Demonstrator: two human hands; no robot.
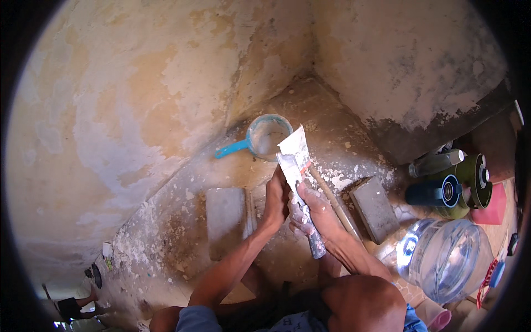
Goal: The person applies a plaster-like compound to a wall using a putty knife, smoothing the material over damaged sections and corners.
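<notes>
My right hand (315,209), dusted with white, is closed around the worn handle of a putty knife (289,170). White paste coats its blade, which points up and away from me. Just beyond and against it is a second, wider putty knife blade (296,145), also smeared white. My left hand (275,198) is closed close beside the right one and appears to hold this second knife; its grip is mostly hidden. Past both blades, a blue plastic dipper (248,145) with pale residue inside stands on the floor, its handle pointing left.
Grey blocks lie left (224,221) and right (376,207) of my hands, with a wooden stick (334,202) near the right one. Further right are a large clear water bottle (448,260), a blue flask (426,192) and a green jug (477,182). Patchy walls (149,94) meet ahead. Another person's leg (86,300) shows far left.
</notes>
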